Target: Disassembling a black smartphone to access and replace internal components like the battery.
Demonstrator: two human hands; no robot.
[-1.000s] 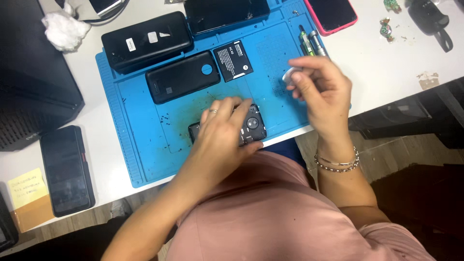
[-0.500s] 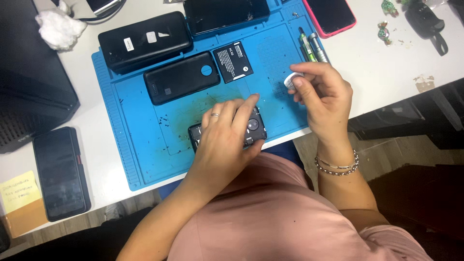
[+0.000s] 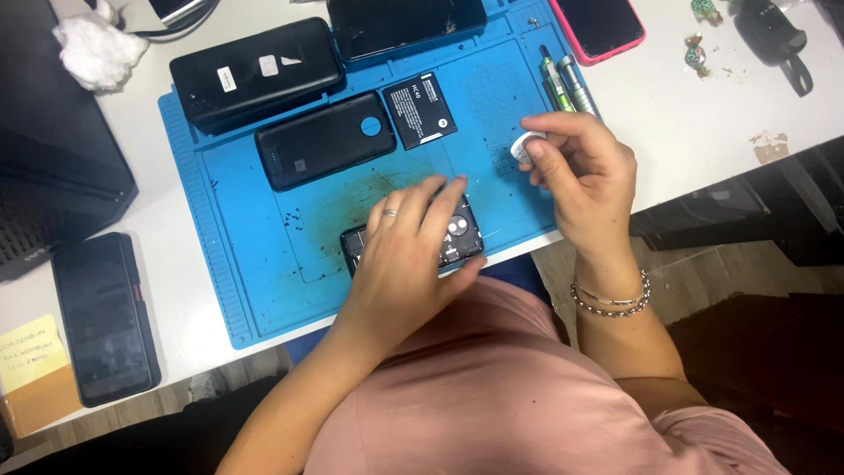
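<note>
My left hand (image 3: 406, 251) lies flat over a black opened phone (image 3: 461, 237) at the near edge of the blue work mat (image 3: 255, 255), pressing it down. A ring shows on one finger. My right hand (image 3: 585, 176) hovers just right of the phone and pinches a small white round object (image 3: 526, 146) between thumb and fingers. A bracelet circles that wrist. Most of the phone is hidden under my left palm.
On the mat lie a black back cover (image 3: 323, 141), a black battery (image 3: 419, 109), a larger black device (image 3: 255, 72), another phone (image 3: 404, 25) and two pens (image 3: 567, 81). A pink-cased phone (image 3: 600, 25), a dark phone (image 3: 104, 317), yellow notes (image 3: 31, 352) and crumpled tissue (image 3: 98, 54) lie on the white table.
My left hand has spread flatter and slid slightly left over the phone. My right hand has kept the white piece and shifted a little closer to the phone.
</note>
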